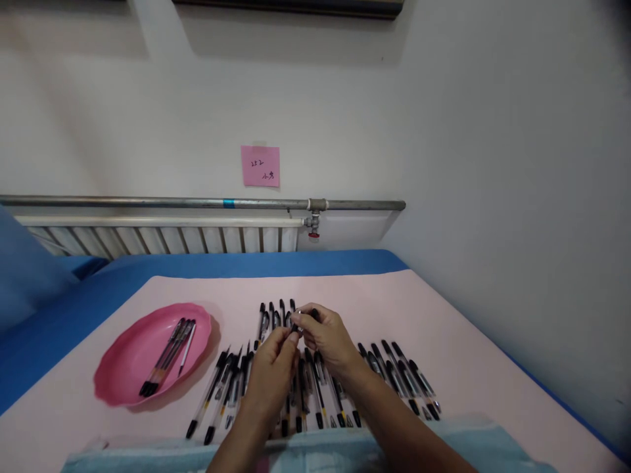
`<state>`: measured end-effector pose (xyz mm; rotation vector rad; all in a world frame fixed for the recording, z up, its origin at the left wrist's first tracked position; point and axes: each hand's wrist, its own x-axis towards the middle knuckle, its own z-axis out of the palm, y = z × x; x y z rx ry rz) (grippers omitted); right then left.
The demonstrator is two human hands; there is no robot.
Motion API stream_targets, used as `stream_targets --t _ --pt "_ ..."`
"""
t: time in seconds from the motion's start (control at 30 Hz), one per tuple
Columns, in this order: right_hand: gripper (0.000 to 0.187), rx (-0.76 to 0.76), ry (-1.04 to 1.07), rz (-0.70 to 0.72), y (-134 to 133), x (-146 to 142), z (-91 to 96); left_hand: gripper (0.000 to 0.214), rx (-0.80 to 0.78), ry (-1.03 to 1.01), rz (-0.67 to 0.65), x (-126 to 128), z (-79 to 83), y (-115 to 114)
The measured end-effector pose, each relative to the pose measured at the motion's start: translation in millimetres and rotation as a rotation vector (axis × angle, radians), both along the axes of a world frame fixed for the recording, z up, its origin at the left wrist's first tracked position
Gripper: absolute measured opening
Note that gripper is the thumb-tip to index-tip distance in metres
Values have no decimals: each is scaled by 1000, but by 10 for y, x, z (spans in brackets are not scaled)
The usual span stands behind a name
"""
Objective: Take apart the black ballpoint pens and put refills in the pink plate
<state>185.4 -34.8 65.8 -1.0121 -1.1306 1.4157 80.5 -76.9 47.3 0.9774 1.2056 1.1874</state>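
My left hand (273, 358) and my right hand (328, 335) meet above the middle of the pink sheet, fingers pinched together. Between their fingertips is a small, dark and partly clear pen part (297, 323), mostly hidden by the fingers. A black end (314, 314) also sticks up from the fingers of my right hand. Below and around the hands lie several clear-barrelled pens with black ends, among them a left group (217, 394), a middle group (320, 394) and a right group (401, 378). More pens (261, 325) lie just beyond my left hand.
A pink scalloped dish (116, 368) at the left holds several pens (167, 358) and a thin white refill (187, 348). The pink sheet (345, 289) covers a blue surface (246, 264). A radiator (162, 238) and a pipe (148, 202) run along the wall behind.
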Motion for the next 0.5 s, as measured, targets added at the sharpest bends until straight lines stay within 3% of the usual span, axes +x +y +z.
stream_targets --t 0.2,0.5 --pt "18 -110 122 96 -8 7 55 29 -8 34 -79 -53 44 29" --pt "21 -165 329 228 100 194 98 36 -211 -229 -249 -98 156 -18"
